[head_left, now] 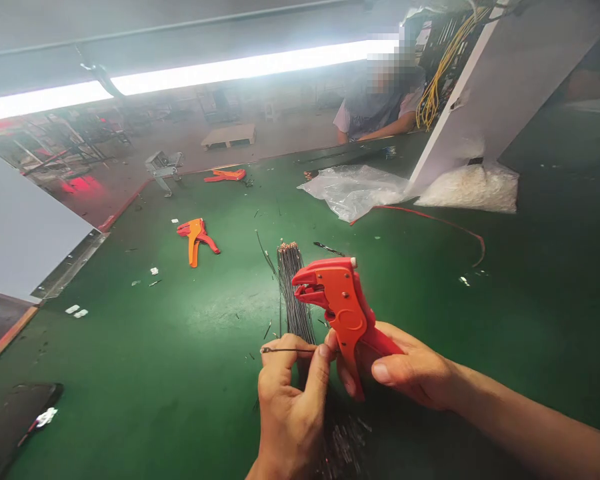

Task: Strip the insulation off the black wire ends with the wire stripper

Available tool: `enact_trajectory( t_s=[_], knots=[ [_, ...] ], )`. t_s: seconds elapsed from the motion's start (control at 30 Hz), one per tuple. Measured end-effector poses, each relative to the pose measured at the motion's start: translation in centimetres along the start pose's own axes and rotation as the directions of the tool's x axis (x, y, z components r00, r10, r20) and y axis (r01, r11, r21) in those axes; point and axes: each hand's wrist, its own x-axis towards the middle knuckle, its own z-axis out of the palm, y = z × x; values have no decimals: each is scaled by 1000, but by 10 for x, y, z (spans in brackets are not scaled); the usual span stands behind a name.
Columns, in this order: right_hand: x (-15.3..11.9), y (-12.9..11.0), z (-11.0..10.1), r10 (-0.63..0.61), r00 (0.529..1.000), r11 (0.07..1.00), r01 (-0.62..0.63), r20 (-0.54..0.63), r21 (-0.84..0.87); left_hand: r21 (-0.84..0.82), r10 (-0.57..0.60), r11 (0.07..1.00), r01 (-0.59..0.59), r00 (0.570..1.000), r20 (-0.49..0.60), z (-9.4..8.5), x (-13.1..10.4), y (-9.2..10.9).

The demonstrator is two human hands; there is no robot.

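Observation:
My right hand (410, 367) grips the handles of a red and orange wire stripper (343, 300), its jaws pointing up and to the left. Between thumb and fingers of my left hand (293, 393) is a thin black wire (290, 350), lying crosswise with a small end piece at its left tip. The wire passes just below the stripper's jaws, apart from them. Behind my hands lies a bundle of black wires (297, 293) with copper-coloured ends at the far side. More dark wires (345, 440) lie under my wrists, partly hidden.
Two more wire strippers, a nearer one (196, 240) and a farther one (226, 175), lie on the green table (180, 360). A clear plastic bag (355, 187) and a bag of white pieces (473, 187) sit by a white panel (510, 80). Across the table sits a person (375, 113).

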Motion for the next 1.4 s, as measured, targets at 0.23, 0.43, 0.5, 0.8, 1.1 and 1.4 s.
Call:
enact_trajectory(
  t_s=[0.23, 0.43, 0.5, 0.8, 1.1, 1.4],
  knots=[
    [0, -1, 0, -1, 1000, 997, 4, -30, 82, -221, -266, 929, 297, 950, 161, -3, 9, 0],
    [-1, 2, 0, 2, 1000, 993, -2, 0, 115, -299, -244, 906, 298, 948, 206, -5, 11, 3],
    [0, 1, 1, -15, 1000, 993, 14, 8, 115, -315, -227, 907, 279, 955, 190, -4, 11, 4],
    [-1, -1, 4, 7, 1000, 996, -8, 8, 91, -409, -321, 836, 366, 931, 175, -1, 9, 4],
    [0, -4, 2, 24, 1000, 999, -25, 10, 32, -422, -414, 802, 423, 903, 118, -3, 11, 11],
    [1, -4, 1, 31, 1000, 999, -31, 5, 36, -424, -359, 841, 336, 933, 28, -7, 14, 4]
  ],
)
